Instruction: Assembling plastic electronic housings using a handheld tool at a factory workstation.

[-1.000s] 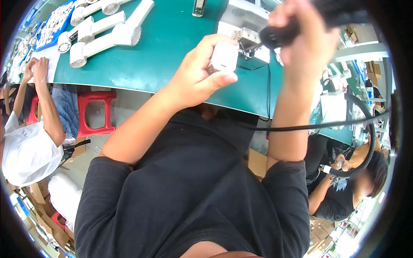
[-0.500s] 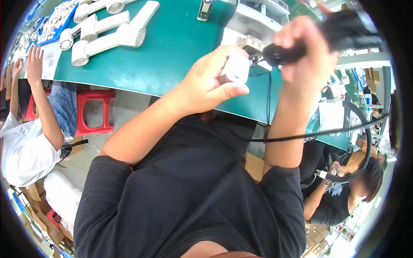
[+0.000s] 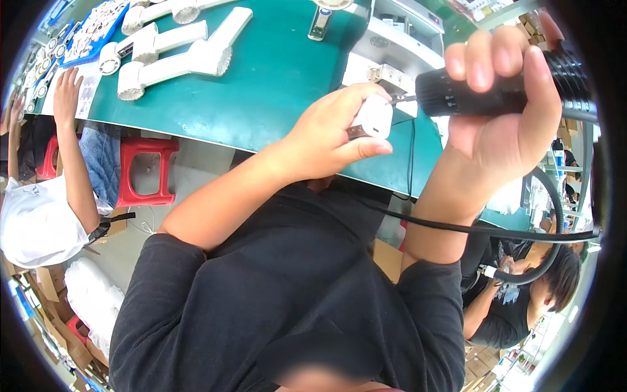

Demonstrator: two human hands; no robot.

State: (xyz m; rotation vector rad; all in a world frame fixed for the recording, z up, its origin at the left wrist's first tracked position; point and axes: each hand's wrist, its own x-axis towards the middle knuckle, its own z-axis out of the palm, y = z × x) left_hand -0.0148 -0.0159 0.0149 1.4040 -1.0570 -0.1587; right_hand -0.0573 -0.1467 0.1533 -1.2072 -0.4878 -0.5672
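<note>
My left hand (image 3: 333, 134) grips a small white plastic housing (image 3: 374, 117), its rounded end turned up between thumb and fingers; a dark brown part shows at its lower edge. In my right hand (image 3: 499, 85) is a black electric screwdriver (image 3: 434, 93), held sideways with the fingers wrapped over its body. Its thin bit points left at the upper edge of the housing; whether the tip touches it I cannot tell. Just beyond, a metal block (image 3: 392, 80) sits on the front of a light grey machine (image 3: 398, 49).
Several white handle-shaped units (image 3: 175, 67) with round ends lie at the table's far left, near a blue tray (image 3: 98, 32) of small parts. A small unit (image 3: 320, 23) stands at the back. A black cable (image 3: 444, 227) crosses my right forearm. Co-workers sit left and right; a red stool (image 3: 147, 171) stands left.
The screwdriver has swung from a blurred, raised position to a steady one, its bit now at the housing. My left hand and the housing appear slightly lower and farther right in view.
</note>
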